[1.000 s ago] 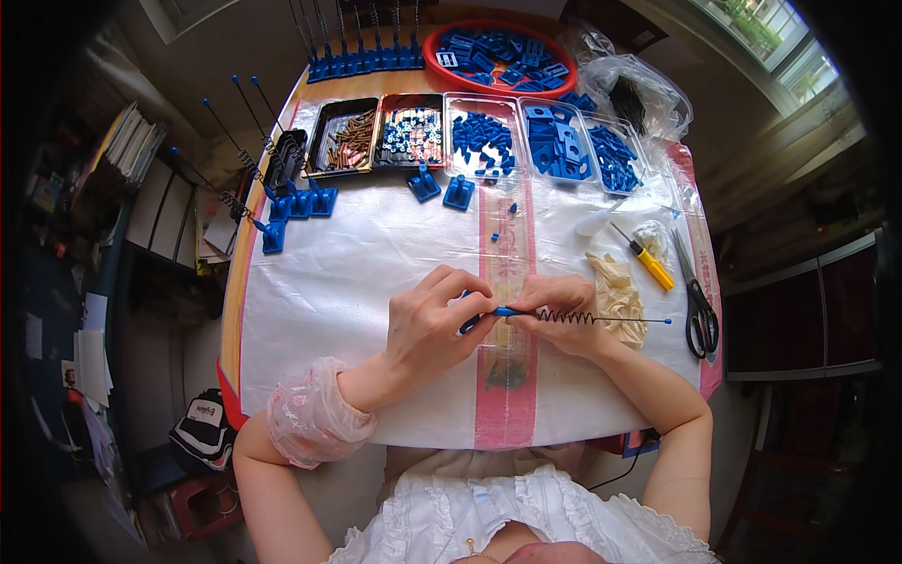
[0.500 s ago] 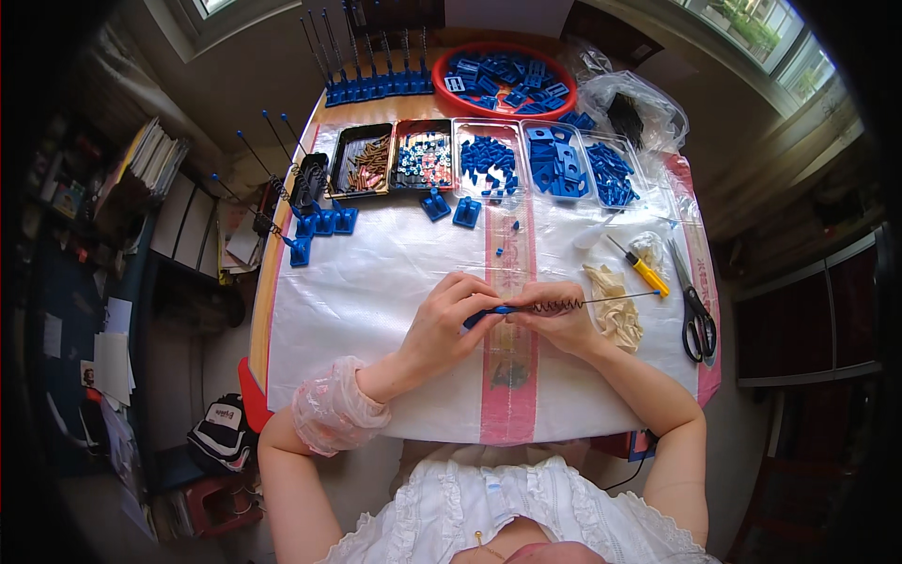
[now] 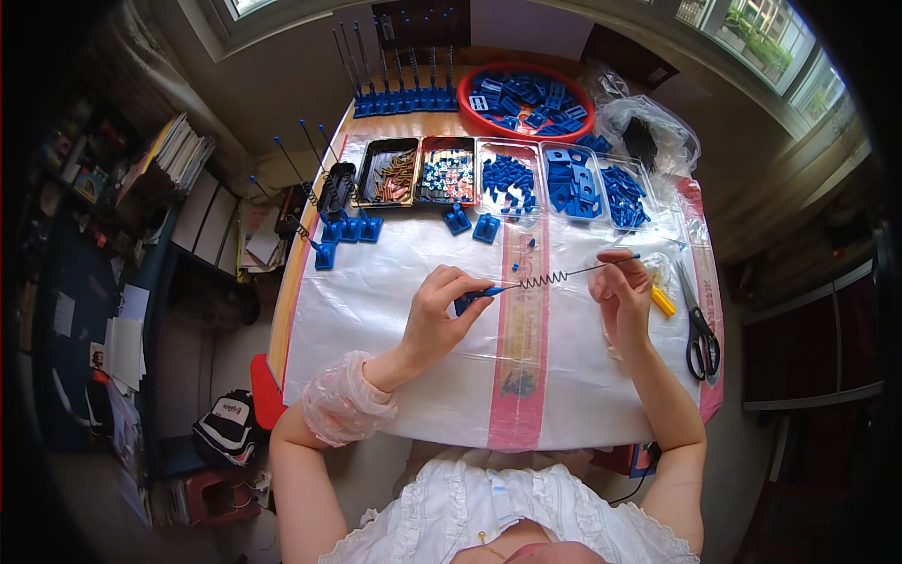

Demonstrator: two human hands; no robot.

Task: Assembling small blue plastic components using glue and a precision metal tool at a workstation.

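Observation:
My left hand [image 3: 440,305] pinches a blue plastic base [image 3: 477,299] between thumb and fingers. Out of that base runs a thin dark wire with a coiled spring section [image 3: 543,280], stretching right above the table. Its far end carries a small blue tip [image 3: 637,256]. Close to this tip, my right hand [image 3: 624,289] grips the wire between thumb and index finger, the other fingers curled loosely. Both hands are over the plastic-covered table [image 3: 404,395]. How the wire joins the base is hidden by the left fingers.
Trays of brass-coloured screws [image 3: 393,176], small nuts [image 3: 447,174] and blue parts [image 3: 507,180] line the far side. Behind them is a red basin [image 3: 590,120]. Finished-looking spring assemblies [image 3: 406,101] stand far left. Black scissors [image 3: 700,343] and a yellow-handled screwdriver [image 3: 663,301] lie right.
My right hand has slid right along the wire to its tip, leaving the coil uncovered. My left hand keeps hold of the blue base. The view has shifted slightly.

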